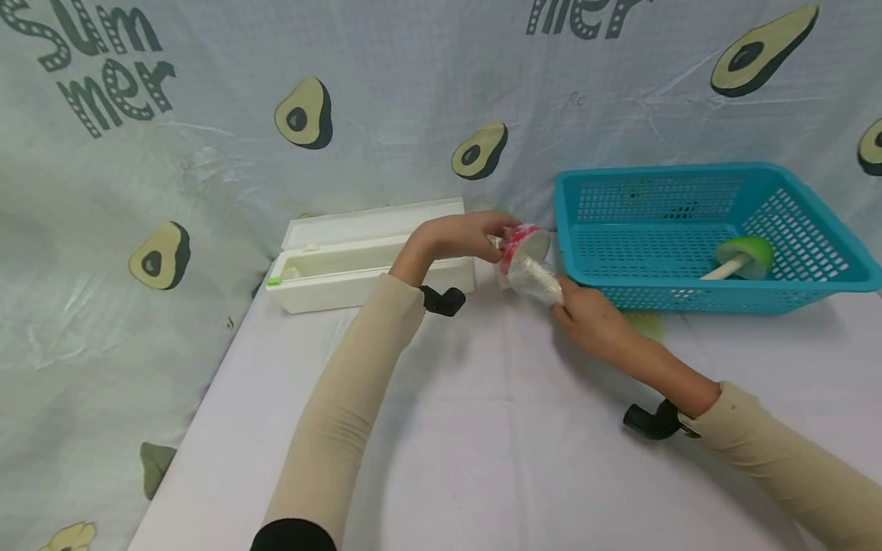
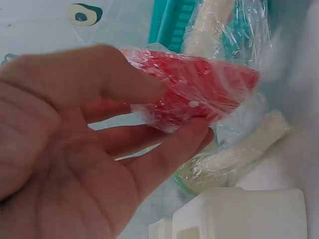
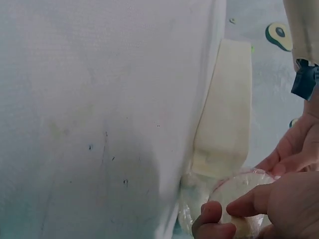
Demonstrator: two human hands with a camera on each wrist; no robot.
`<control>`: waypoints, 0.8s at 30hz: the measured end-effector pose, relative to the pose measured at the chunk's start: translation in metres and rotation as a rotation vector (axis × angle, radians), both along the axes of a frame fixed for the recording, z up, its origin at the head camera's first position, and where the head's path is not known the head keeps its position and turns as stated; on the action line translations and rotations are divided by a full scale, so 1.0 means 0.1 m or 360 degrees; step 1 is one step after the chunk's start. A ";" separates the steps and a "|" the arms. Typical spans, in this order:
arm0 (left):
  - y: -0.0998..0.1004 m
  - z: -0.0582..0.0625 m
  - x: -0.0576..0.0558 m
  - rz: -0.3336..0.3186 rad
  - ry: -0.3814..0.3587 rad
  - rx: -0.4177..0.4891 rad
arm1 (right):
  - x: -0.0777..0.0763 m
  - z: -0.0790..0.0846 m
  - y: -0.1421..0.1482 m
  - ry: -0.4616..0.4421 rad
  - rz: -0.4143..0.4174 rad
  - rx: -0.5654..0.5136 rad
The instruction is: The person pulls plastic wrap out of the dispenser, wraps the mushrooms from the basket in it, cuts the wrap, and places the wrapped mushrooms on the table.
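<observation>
Red-capped and wrapped in clear film [image 2: 251, 32], a mushroom-shaped piece [image 1: 529, 260] is held between an open white box [image 1: 331, 292] and a blue basket [image 1: 661, 298]. Its cap [image 2: 204, 82] is pinched by thumb and fingers of the left hand [image 1: 465, 236], its stem [image 1: 543, 280] gripped by curled fingers of the right hand [image 1: 598, 321]. A green-capped piece [image 1: 756, 256] is seen inside the basket.

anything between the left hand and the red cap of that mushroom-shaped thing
Yes, only a thin layer: clear plastic wrap covers the red cap, so the left hand grips it through the film. Nothing else visible stands between them.
</observation>
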State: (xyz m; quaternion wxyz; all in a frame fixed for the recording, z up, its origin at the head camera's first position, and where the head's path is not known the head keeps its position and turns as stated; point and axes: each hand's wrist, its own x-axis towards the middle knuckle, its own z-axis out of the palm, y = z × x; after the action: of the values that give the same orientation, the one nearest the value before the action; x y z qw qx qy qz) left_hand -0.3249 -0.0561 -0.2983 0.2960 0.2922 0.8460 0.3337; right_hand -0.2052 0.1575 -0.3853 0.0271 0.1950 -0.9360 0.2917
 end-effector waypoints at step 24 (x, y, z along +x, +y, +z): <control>-0.11 -0.28 0.26 -0.0085 0.0666 0.0032 | 0.03 0.11 0.04 -0.0359 -0.0090 -0.0063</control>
State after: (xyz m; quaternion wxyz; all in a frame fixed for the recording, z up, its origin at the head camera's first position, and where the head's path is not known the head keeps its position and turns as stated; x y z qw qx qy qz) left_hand -0.2993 -0.0672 -0.3265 0.1198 0.3805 0.8775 0.2662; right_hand -0.2027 0.1619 -0.3745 -0.0663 0.1339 -0.9323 0.3295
